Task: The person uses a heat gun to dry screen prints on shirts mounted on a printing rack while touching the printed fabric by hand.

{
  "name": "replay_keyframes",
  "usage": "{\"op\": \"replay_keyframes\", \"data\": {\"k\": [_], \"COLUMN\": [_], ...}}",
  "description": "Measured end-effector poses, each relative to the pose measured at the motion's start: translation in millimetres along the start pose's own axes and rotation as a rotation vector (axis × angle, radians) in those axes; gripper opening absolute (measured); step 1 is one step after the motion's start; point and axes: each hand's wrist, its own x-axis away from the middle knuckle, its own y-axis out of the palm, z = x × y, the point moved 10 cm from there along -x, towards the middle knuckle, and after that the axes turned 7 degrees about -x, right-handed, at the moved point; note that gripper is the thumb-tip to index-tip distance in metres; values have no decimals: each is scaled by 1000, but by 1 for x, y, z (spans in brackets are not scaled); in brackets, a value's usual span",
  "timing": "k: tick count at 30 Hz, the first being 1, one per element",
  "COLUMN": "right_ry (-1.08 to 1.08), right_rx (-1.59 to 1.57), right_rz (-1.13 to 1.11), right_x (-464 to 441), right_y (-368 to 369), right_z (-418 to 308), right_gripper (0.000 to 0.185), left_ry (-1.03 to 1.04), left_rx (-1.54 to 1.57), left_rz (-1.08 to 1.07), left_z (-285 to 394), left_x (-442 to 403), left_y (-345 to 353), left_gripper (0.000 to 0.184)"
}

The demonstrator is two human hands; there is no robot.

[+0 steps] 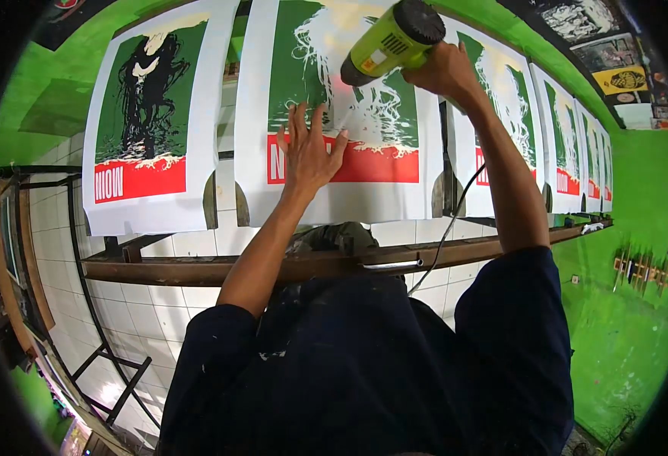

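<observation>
Green-painted walls [642, 182] and square white tiles [125, 315] frame our row of printed sheets [515, 114]. Our left hand [311, 158] spreads its fingers over the central sheet [383, 163]; our right hand [442, 72] grips a cylindrical, yellow-green heat gun [383, 49] above that sheet's far part. To the left, another sheet [142, 216] bears tangled black strokes [151, 99].

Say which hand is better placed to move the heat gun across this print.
Probably the right hand: it grips the heat gun, whose nozzle points at the print. The left hand, spread over the print's lower part, shows no tool.
</observation>
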Motion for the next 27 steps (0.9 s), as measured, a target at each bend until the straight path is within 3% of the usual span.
{"op": "replay_keyframes", "data": {"k": [9, 13, 27], "right_ry": [66, 177, 116], "right_rx": [-29, 162, 116], "right_rz": [29, -49, 28], "right_x": [52, 67, 83], "right_y": [-19, -13, -22], "right_z": [41, 69, 77], "right_gripper": [38, 37, 37], "left_ry": [2, 28, 39], "left_rx": [21, 46, 27], "left_rz": [-64, -81, -95], "left_z": [2, 9, 21], "left_x": [-4, 0, 1], "left_y": [8, 12, 15], "left_gripper": [70, 72, 68]}}
